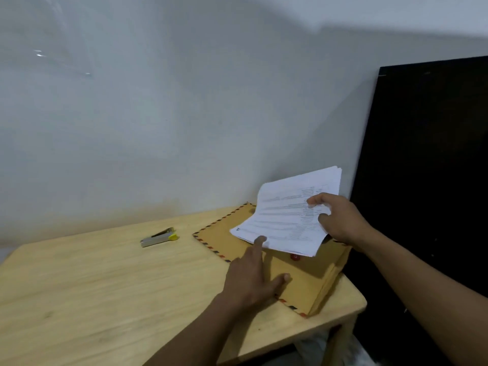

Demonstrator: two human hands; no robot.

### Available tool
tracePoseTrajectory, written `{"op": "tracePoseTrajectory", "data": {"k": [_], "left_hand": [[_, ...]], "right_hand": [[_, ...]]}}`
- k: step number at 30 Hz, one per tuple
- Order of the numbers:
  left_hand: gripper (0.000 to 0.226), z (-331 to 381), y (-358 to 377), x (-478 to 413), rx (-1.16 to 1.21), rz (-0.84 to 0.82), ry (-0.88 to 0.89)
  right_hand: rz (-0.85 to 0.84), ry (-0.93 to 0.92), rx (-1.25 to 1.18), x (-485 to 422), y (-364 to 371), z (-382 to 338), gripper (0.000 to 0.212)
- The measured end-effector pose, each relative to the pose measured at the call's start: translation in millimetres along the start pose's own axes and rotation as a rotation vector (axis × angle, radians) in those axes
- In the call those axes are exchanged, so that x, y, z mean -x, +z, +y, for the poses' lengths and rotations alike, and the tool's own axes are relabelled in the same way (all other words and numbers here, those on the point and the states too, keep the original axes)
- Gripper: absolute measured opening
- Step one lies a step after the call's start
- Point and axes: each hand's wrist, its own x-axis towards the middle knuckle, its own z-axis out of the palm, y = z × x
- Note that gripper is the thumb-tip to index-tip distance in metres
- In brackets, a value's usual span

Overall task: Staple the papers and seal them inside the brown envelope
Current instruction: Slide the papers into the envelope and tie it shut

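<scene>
A stack of printed white papers (285,215) is lifted at a tilt above the brown envelope (311,283), which lies flat at the table's right end with a red and blue striped border and a red button clasp. My right hand (340,220) grips the papers at their right edge. My left hand (253,276) hovers over the envelope with fingers apart, its index fingertip touching the papers' lower left edge. A silver stapler (159,237) with a yellow tip lies on the table to the left of the envelope, apart from both hands.
The light wooden table (92,286) stands against a pale wall. A tall black panel (427,167) rises right behind the table's right end. The table's rounded right corner is close to the envelope's edge.
</scene>
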Motion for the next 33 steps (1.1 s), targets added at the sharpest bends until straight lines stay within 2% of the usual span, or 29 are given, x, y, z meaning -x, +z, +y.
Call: {"op": "tracePoseTrajectory", "data": {"k": [3, 8, 11, 16, 19, 23, 28, 33], "left_hand": [[0.087, -9, -15, -7, -0.178, -0.06, 0.001], [0.098, -18, -20, 2, -0.321, -0.164, -0.032], [0.089, -20, -19, 14, -0.294, -0.134, -0.04], [0.054, -4, -28, 45, -0.206, -0.096, 0.029], [0.041, 6, -24, 68, -0.159, -0.102, 0.062], [0.041, 11, -16, 81, -0.167, -0.062, 0.015], [0.037, 12, -18, 80, -0.072, -0.001, -0.089], [0.026, 7, -23, 85, 0.0, 0.039, -0.052]], "right_hand": [[0.012, 0.007, -0.009, 3, 3, 0, 0.039], [0.022, 0.12, -0.053, 17, 2, 2, 0.038], [0.03, 0.152, -0.085, 36, -2, 2, 0.039], [0.054, 0.187, -0.139, 79, -18, 6, 0.036], [0.064, 0.204, -0.088, 104, -31, 11, 0.034], [0.057, 0.255, -0.081, 130, -51, 17, 0.018], [-0.037, 0.289, -0.007, 157, -84, 27, 0.026], [-0.059, 0.341, 0.004, 187, -109, 39, 0.03]]}}
